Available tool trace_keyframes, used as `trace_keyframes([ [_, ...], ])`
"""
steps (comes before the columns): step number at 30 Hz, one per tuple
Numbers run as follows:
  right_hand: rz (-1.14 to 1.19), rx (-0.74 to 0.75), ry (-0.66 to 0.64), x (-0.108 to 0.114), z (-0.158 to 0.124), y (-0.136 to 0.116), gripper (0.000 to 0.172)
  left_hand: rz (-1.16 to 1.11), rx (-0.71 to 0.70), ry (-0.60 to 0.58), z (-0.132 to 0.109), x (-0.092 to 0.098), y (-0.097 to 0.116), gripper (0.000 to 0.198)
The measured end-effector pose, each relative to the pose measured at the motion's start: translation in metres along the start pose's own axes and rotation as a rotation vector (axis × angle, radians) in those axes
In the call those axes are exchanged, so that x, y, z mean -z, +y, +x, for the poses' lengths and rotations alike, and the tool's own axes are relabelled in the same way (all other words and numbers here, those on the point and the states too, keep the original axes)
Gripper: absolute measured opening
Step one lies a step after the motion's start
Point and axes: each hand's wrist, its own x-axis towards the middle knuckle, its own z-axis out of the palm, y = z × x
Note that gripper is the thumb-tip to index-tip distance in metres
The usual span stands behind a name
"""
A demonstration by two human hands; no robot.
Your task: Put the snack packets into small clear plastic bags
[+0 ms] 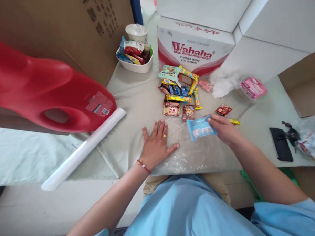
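My left hand [156, 145] lies flat with fingers spread on the left edge of a clear plastic sheet or bag [192, 156] on the table. Between the thumb and fingers of my right hand [223, 129] is a light blue snack packet [201, 127], held by its right end above the plastic. Just beyond it, a brown snack packet [188, 112] and a cream and red packet [171, 109] lie side by side. Behind them is a pile of wrapped snacks, with a yellow stick packet [179, 98] and a pale green packet [169, 73] among them.
A roll of clear film [85, 149] lies left, beside a big red jug [68, 90]. At the back stand a white tub of snacks [135, 66], a bowl [137, 32] and a Wahaha carton [193, 49]. Rightward are a pink-lidded container [254, 88], a phone [281, 144] and keys [292, 134].
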Motion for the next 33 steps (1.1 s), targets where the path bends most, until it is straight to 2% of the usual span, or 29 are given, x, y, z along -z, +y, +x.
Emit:
trace_keyframes([
  [2,-0.244,0.087,0.005,-0.021,-0.005,0.004,0.037,0.017,0.007,-0.01,0.001,0.001,0.0,0.087],
  [4,-0.536,0.278,0.091,-0.031,-0.006,0.006,0.036,0.029,0.011,-0.018,0.002,0.002,0.001,0.082],
  [5,-0.653,0.392,0.089,-0.033,-0.006,0.006,0.039,0.032,0.01,-0.021,0.002,0.002,0.002,0.08],
  [7,-0.8,0.585,-0.058,-0.032,-0.008,0.007,0.052,0.036,0.007,-0.026,0.002,0.002,0.002,0.078],
  [9,-0.888,0.671,-0.236,-0.03,-0.009,0.012,0.064,0.039,0.012,-0.026,0.002,0.002,0.003,0.078],
  [11,-0.949,0.663,-0.266,-0.028,-0.011,0.021,0.064,0.043,0.024,-0.024,0.003,0.002,0.004,0.079],
  [15,-0.921,0.623,-0.157,-0.014,-0.022,0.04,0.059,0.05,0.035,-0.029,0.003,0.001,0.004,0.081],
  [19,-0.797,0.644,-0.036,-0.005,-0.035,0.035,0.058,0.053,0.027,-0.044,0.003,0.001,0.004,0.079],
  [21,-0.767,0.68,-0.06,-0.015,-0.036,0.026,0.059,0.056,0.03,-0.047,0.003,0.002,0.003,0.076],
  [25,-0.847,0.678,-0.2,-0.05,-0.023,0.023,0.058,0.039,0.029,-0.041,0.004,0.003,0.002,0.066],
  [28,-0.867,0.69,-0.21,-0.057,-0.022,0.03,0.062,0.025,0.023,0.064,-0.002,-0.001,-0.003,0.057],
  [31,-0.731,0.786,-0.118,-0.036,-0.045,0.04,0.063,0.058,-0.035,0.305,-0.015,-0.005,-0.012,0.055],
  [33,-0.639,0.817,-0.089,-0.016,-0.07,0.05,0.061,0.062,-0.131,0.446,-0.028,-0.004,-0.019,0.062],
])
